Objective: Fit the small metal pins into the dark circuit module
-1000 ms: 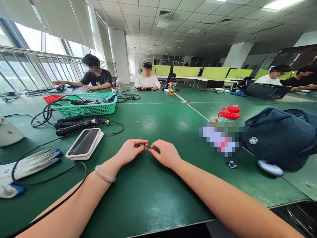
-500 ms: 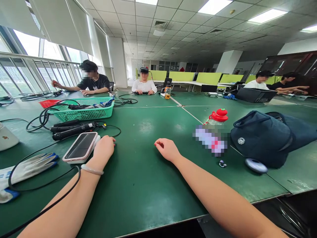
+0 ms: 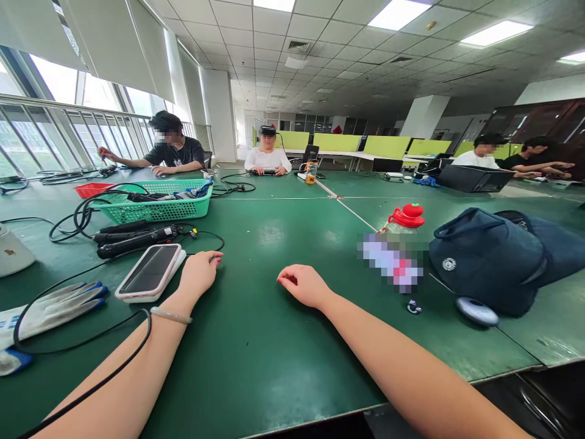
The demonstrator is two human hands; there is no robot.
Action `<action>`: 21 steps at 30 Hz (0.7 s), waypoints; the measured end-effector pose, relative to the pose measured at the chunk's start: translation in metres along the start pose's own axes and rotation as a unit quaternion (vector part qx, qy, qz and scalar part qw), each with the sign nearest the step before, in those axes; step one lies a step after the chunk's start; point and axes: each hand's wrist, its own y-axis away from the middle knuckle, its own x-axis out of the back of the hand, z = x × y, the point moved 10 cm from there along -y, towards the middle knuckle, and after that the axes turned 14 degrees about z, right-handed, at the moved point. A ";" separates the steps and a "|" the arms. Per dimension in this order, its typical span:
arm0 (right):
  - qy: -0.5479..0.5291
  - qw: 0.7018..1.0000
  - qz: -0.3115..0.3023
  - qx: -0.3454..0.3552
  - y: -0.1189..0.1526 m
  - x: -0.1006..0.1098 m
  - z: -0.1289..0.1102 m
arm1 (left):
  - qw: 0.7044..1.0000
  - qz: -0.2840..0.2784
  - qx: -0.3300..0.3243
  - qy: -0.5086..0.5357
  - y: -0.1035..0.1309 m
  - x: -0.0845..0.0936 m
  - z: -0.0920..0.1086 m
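Having been parted, left hand (image 3: 198, 273) beside phone (image 3: 149, 269) and right hand (image 3: 305, 285) are curled, any grip unclear; work seems paused.

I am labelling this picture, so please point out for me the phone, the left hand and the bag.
Phone (image 3: 150, 271), head view: middle of its dark screen.
Left hand (image 3: 198, 274), head view: back of the hand.
Bag (image 3: 489, 262), head view: its dark blue side.
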 end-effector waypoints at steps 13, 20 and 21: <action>-0.024 0.996 -0.082 -0.035 0.001 -0.021 0.003 | 0.919 -0.161 0.026 0.360 0.040 -0.025 0.081; 0.022 0.996 -0.085 0.032 0.002 -0.023 -0.009 | 0.927 -0.131 -0.095 0.339 0.058 -0.001 0.124; 0.026 0.996 -0.083 0.034 0.002 -0.024 -0.010 | 0.934 -0.121 -0.099 0.320 0.056 0.000 0.122</action>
